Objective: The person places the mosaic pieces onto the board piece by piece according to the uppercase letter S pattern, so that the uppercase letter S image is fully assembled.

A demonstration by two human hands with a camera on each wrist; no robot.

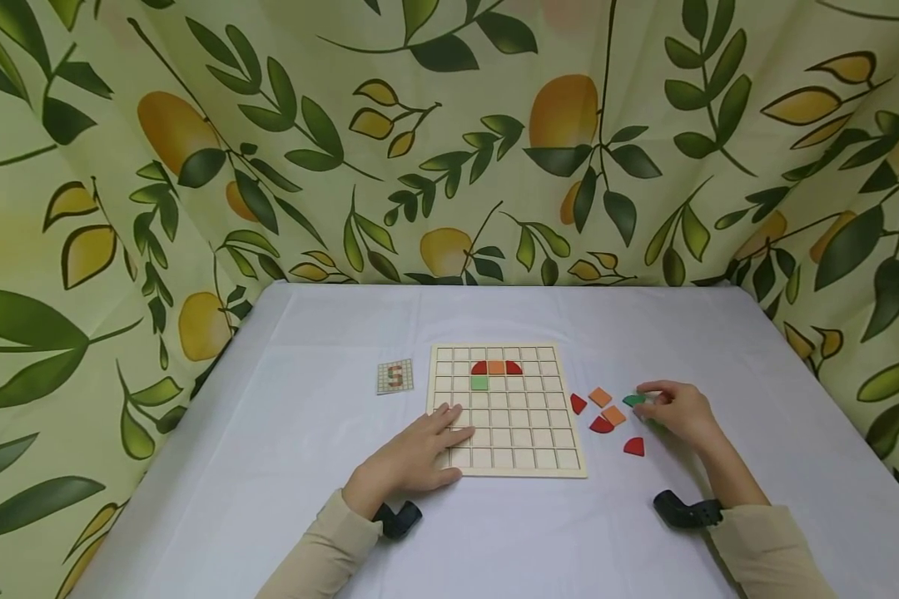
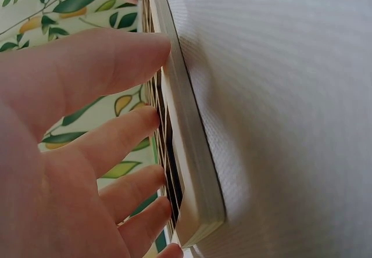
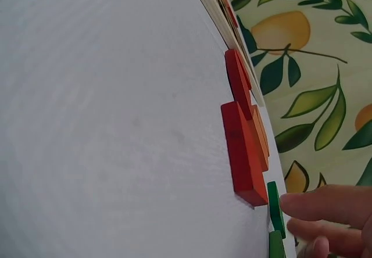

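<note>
While the grid board [image 1: 521,436] was touched along its left side by the spread, unclenched left hand [image 1: 418,450], a dark green piece [image 1: 633,400] right of the board was bracketed by the fingertips [image 3: 297,205] of the right hand [image 1: 679,410]; whether it was pinched could not be told. Red pieces [image 1: 602,425] and orange squares [image 1: 599,397] were scattered nearby. A light green square [image 1: 479,383] was set below a red-orange-red row [image 1: 497,367].

head: sleeves [image 1: 325,545] cut off below | right wrist: lower green piece [image 3: 276,246] cut off below
</note>
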